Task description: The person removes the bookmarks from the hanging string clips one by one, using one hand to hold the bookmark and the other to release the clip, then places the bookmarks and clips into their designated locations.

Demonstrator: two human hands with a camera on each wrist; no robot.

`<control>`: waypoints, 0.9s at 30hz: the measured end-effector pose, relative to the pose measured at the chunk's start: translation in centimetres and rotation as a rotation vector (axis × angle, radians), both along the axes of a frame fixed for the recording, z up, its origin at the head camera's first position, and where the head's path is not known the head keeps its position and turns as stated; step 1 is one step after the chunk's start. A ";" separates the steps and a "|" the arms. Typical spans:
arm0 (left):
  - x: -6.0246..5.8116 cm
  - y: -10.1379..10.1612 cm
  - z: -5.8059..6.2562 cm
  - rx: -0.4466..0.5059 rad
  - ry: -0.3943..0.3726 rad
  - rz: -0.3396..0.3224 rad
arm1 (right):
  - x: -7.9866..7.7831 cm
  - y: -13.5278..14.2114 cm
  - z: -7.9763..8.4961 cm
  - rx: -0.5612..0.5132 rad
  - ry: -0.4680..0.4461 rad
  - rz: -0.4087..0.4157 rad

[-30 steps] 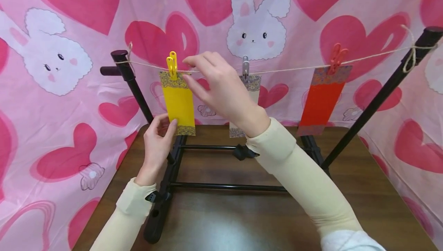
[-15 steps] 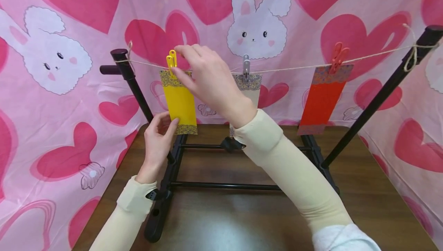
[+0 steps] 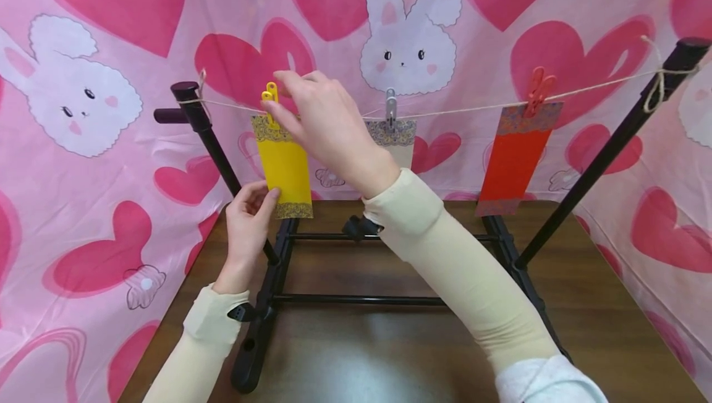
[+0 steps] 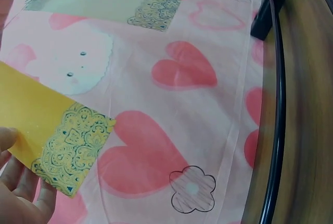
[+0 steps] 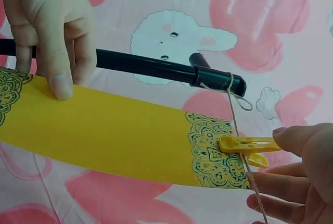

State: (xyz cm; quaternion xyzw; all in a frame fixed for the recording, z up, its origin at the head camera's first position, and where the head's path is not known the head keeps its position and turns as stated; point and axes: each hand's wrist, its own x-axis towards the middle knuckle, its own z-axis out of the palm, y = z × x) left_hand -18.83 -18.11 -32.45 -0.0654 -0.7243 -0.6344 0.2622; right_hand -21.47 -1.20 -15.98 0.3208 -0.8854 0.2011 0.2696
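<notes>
Seeing the yellow card [image 3: 287, 168] hanging near the left end of the string [image 3: 461, 110], close to the left post [image 3: 219, 154], with a yellow peg [image 5: 231, 144] at its top edge. Note the left hand [image 3: 245, 233] pinching the card low on its left edge, thumb in front, fingers behind: a decent spot for steadying, so keep that hold light and avoid tugging on the string. Note also the right hand [image 3: 334, 128] curved around the peg, thumb against one handle; can't tell if actually squeezing. For handling that peg, probably best to get thumb and finger square on both handles, press evenly, keep string and card edge lined up, and ease off slowly to avoid any twisting. As for views, definitely check the right wrist one for thumb contact and the string crossing at the peg, both half lost behind fingers in the head view. Use the left wrist one for the pale card [image 4: 88, 4] right down to its bottom edge, blocked lower down by the right sleeve [image 3: 461, 273] from the head. Look only to the head view for the red card [image 3: 514, 168], toward the string's right end.
</notes>
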 end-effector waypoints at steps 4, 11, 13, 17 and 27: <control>-0.2 0.1 0.0 0.037 0.014 -0.022 | -0.1 -0.2 0.2 -0.015 -0.030 0.012; -0.4 0.2 -0.2 0.076 0.031 -0.053 | -0.3 -0.4 0.4 -0.052 -0.088 0.018; -0.6 0.1 -0.4 0.080 0.035 -0.054 | -0.3 -0.4 0.4 -0.057 -0.095 0.012; -1.1 -0.2 -1.0 0.103 0.047 -0.065 | -0.4 -0.5 0.6 -0.076 -0.127 0.006; -2.2 -0.9 -2.5 0.208 0.092 -0.047 | -0.6 -0.3 0.9 -0.164 -0.187 0.069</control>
